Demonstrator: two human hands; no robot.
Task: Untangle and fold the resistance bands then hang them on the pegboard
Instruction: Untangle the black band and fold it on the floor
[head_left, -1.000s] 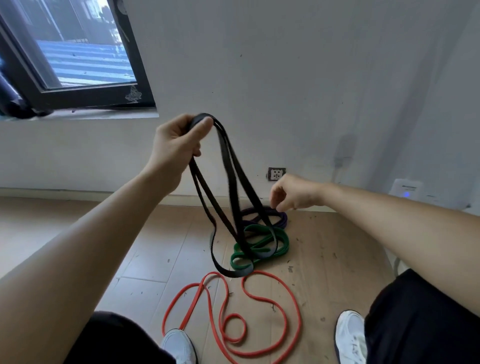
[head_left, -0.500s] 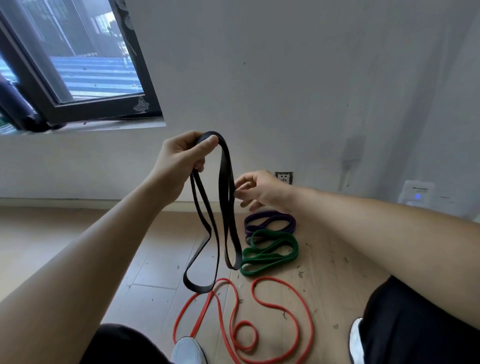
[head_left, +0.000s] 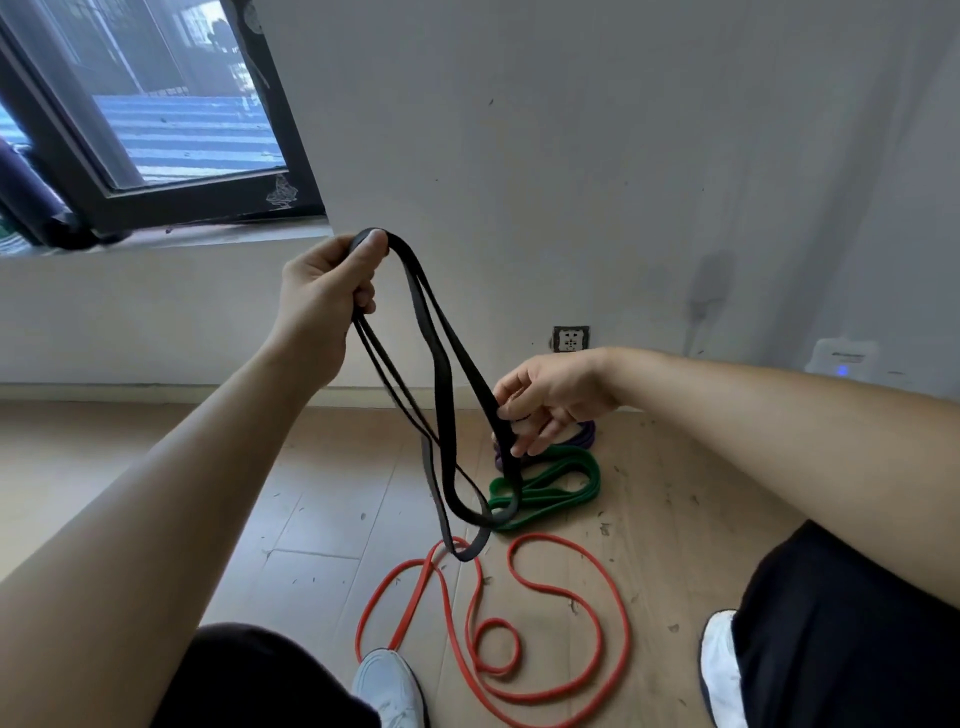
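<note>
1. The black band hung in doubled loops above the floor, its low end dangling over the red band.
2. The left hand gripped its top fold under the thumb, and the right hand held one strand lower down.
3. The green band and the purple band lay coiled behind.

The black band you have up is plain, without pattern. Below it the green band, the purple band and the orange-red band are each one solid colour. The floor is pale wood-grain plank, the wall off-white, the window frame black. Your shoes are white, your trousers black.
</note>
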